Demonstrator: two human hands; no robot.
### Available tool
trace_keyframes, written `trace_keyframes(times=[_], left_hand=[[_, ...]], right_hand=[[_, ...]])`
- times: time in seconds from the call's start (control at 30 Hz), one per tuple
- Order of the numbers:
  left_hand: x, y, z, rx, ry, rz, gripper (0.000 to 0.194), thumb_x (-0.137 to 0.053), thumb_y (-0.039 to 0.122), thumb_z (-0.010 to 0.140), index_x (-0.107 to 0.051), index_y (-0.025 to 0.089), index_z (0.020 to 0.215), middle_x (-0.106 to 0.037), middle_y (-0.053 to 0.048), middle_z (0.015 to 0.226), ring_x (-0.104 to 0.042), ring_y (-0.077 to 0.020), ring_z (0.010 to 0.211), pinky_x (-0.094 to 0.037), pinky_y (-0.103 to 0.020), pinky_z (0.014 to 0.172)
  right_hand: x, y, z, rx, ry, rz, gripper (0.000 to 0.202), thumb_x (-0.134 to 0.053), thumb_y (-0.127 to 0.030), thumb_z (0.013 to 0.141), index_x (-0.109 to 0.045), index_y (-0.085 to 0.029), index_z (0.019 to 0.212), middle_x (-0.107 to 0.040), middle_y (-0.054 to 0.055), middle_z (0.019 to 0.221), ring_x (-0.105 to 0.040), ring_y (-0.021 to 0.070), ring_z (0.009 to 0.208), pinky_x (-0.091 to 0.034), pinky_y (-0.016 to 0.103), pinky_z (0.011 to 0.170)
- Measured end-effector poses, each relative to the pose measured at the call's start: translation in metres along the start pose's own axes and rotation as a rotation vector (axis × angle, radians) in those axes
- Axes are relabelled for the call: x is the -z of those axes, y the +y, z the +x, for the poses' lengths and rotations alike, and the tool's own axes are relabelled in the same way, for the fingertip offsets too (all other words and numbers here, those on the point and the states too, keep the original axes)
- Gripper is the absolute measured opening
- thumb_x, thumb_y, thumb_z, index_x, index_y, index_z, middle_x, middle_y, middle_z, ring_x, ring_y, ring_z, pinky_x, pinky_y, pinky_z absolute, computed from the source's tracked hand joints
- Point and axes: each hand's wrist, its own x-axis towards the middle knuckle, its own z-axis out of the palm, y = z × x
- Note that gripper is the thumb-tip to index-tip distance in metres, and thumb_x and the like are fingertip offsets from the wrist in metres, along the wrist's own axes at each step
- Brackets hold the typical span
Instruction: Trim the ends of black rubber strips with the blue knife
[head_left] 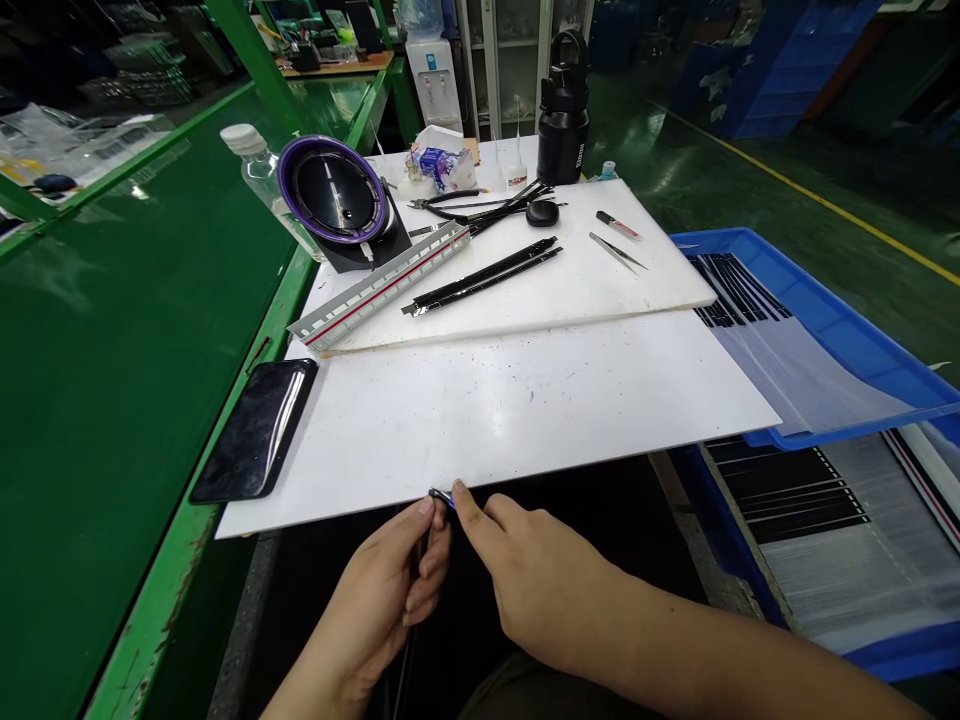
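Note:
At the front edge of the white board, my left hand [401, 575] is closed around a thin black strip [406, 665] that hangs down below the fingers. Its thumb and fingertip pinch the strip's upper end. My right hand [529, 555] is closed on a slim tool with a metal tip and a bit of blue [444, 497], its index finger stretched along it. The tip meets the strip's end at my left thumb. Most of the tool is hidden in the palm, so its kind cannot be made out.
On a white foam slab [600, 290] lie black strips [484, 275], a scale ruler [382, 285], tweezers [617, 252] and pliers [442, 200]. Behind stand a purple-rimmed fan [330, 190] and a black bottle [562, 130]. A phone [255, 430] lies left; blue trays [862, 345] with strips are right.

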Motion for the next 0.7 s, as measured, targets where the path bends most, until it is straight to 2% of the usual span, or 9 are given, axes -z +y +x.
trace_keyframes(times=[0.33, 0.53, 0.7], left_hand=[[0.0034, -0.0010, 0.0007, 0.002, 0.005, 0.043, 0.037, -0.070, 0.053, 0.080, -0.055, 0.019, 0.075, -0.045, 0.008, 0.051, -0.024, -0.0024, 0.037, -0.016, -0.012, 0.032], [0.0036, 0.0019, 0.0007, 0.016, -0.002, 0.061, 0.042, -0.074, 0.055, 0.075, -0.055, 0.019, 0.075, -0.045, 0.008, 0.051, -0.023, -0.0020, 0.037, -0.015, -0.012, 0.032], [0.0018, 0.0035, 0.0016, 0.029, 0.016, 0.065, 0.046, -0.078, 0.058, 0.070, -0.053, 0.019, 0.073, -0.041, 0.010, 0.050, -0.022, -0.0016, 0.037, -0.015, -0.011, 0.032]], right_hand=[[0.0025, -0.0014, -0.0013, 0.017, 0.015, 0.012, 0.081, -0.045, -0.006, 0.078, -0.027, -0.007, 0.157, -0.062, 0.011, 0.104, -0.062, 0.0213, 0.069, -0.047, 0.031, 0.056], [0.0041, -0.0032, 0.0006, 0.021, 0.001, -0.060, 0.084, -0.047, -0.006, 0.075, -0.028, -0.005, 0.157, -0.063, 0.013, 0.104, -0.063, 0.0221, 0.066, -0.046, 0.031, 0.053], [0.0004, -0.0040, 0.0009, 0.017, 0.024, -0.084, 0.081, -0.048, -0.008, 0.078, -0.028, -0.006, 0.156, -0.063, 0.012, 0.101, -0.062, 0.0213, 0.063, -0.044, 0.031, 0.050]])
